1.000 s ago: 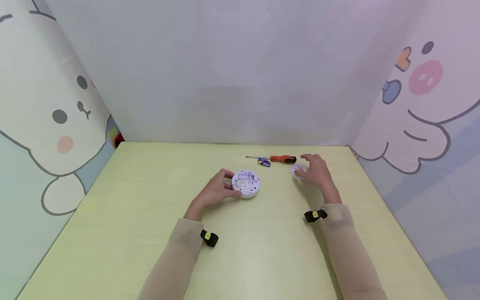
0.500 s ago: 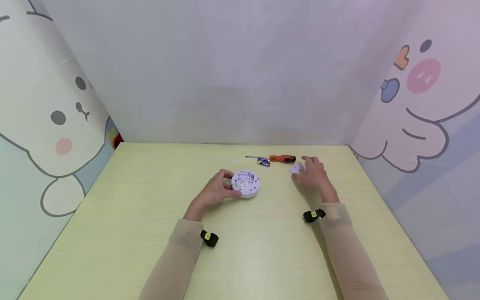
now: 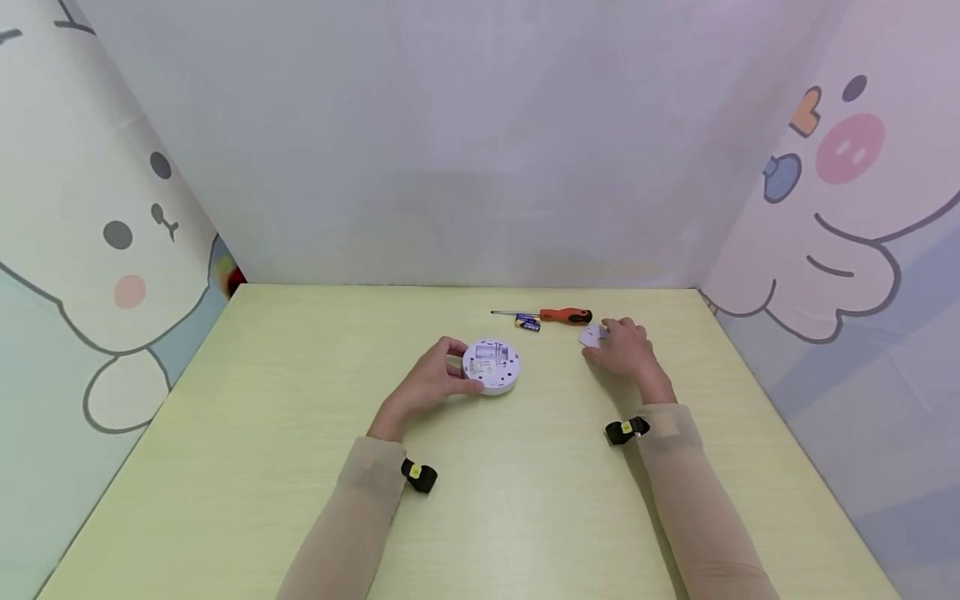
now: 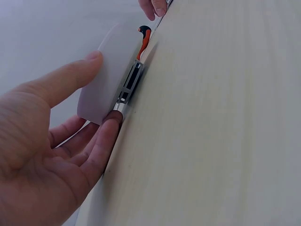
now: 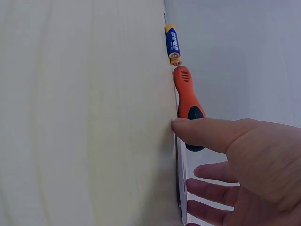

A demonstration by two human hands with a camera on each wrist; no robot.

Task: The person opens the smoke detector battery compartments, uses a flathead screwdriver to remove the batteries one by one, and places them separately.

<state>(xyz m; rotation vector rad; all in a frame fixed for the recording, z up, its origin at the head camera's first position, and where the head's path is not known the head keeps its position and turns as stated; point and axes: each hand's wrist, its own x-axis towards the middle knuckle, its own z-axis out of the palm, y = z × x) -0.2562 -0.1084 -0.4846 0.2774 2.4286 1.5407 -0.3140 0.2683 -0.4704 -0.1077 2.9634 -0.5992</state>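
Note:
In the head view my left hand point(image 3: 435, 377) grips the left rim of a round white battery-powered device point(image 3: 491, 367). Its labelled back faces up, with a rectangular battery compartment near the far side. The left wrist view shows the thumb on the device's smooth white side point(image 4: 113, 70) and the fingers at its lower edge. My right hand point(image 3: 626, 348) spans a thin white plate point(image 3: 591, 336) on the table. Its fairly straight fingers touch the plate's face, and the thumb tip is by the plate's end in the right wrist view. The hand covers part of the plate.
An orange-and-black screwdriver point(image 3: 566, 316) lies behind the device, shaft pointing left. Blue-and-yellow batteries point(image 3: 528, 322) lie against its shaft. The pale wooden table point(image 3: 495, 500) meets a plain backdrop point(image 3: 465, 167) at the rear. Printed cartoon panels point(image 3: 847, 192) stand on both sides.
The white plate, tilted under my right hand a second ago, now lies flatter. That hand has shifted slightly left, with its fingers closer to the plate. My left hand and the device stay put.

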